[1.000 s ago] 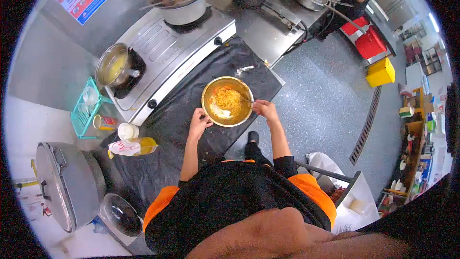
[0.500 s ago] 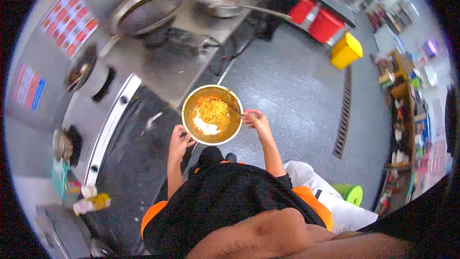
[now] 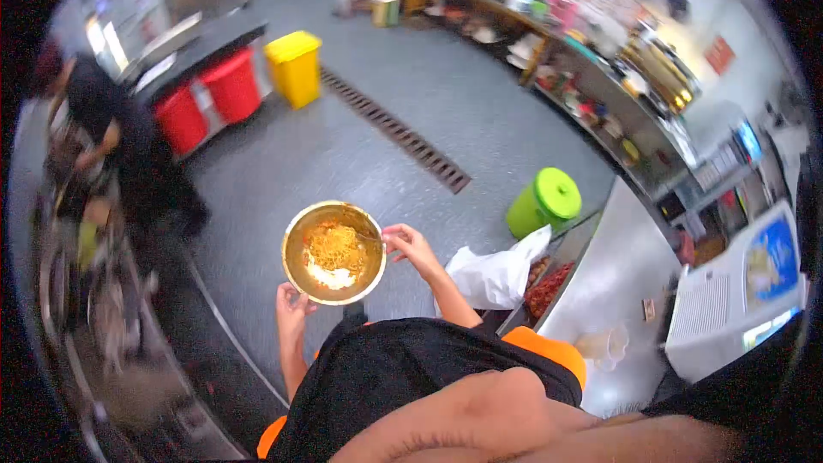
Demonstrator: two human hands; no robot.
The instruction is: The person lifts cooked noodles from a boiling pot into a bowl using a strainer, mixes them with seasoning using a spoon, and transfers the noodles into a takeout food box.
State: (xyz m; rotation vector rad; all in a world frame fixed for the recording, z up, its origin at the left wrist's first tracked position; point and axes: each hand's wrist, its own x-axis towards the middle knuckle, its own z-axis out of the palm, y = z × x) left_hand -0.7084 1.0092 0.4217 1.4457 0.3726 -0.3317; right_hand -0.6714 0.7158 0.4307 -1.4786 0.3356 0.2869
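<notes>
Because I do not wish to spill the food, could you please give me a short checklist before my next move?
1. Left hand holding the bowl: ok.
2. Right hand at the bowl's right edge: ok; its exact grip, cannot tell.
3. Food inside the rim: ok.
4. Bowl apart from the green bin: ok.
5. Floor directly beneath the bowl: cannot tell, hidden.
</notes>
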